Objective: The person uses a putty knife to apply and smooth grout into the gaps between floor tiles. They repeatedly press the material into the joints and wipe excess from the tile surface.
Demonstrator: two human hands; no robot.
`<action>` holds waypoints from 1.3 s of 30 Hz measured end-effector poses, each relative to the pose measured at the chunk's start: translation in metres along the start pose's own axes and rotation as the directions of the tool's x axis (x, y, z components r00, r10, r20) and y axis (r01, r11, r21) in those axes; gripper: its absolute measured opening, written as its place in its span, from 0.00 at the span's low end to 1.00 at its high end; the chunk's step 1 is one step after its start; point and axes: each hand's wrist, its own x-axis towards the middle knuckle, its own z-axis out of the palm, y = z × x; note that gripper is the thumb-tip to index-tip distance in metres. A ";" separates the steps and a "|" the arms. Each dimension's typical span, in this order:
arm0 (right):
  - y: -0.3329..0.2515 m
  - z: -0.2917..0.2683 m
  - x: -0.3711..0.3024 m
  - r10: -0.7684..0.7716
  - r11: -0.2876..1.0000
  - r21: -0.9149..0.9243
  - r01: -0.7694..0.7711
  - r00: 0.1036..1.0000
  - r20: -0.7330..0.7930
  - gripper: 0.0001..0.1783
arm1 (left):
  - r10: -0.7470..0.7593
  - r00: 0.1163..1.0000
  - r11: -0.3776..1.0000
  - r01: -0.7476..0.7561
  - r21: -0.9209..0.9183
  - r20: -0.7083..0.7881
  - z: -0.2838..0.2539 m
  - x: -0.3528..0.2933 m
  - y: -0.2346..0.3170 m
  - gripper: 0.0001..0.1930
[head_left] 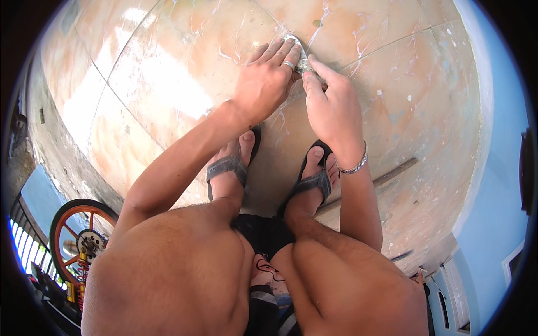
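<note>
2 hands, 1 obj btwn

I take this for a home, most likely its porch or terrace. Under me is a tiled floor with marble-like veins, and bright sunlight falls across it on my left. A painted light-blue wall rises on my right, with a white-framed door or window farther back. To my left I have a motorbike wheel with an orange rim, near a barred railing with daylight behind it.
</note>
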 end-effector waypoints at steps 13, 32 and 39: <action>0.007 -0.002 -0.002 0.100 0.995 0.005 -0.100 0.994 0.042 0.28 | -0.031 0.963 0.998 0.015 0.062 0.268 -0.009 -0.004 0.019 0.31; 0.011 -0.007 0.017 0.158 0.982 0.095 -0.161 0.987 0.038 0.27 | 0.016 0.982 0.995 -0.034 0.089 0.188 -0.005 0.007 0.006 0.29; 0.026 -0.012 0.002 0.053 0.982 0.179 -0.057 0.998 0.024 0.27 | 0.012 0.990 0.998 -0.021 0.063 0.139 -0.002 0.001 0.020 0.28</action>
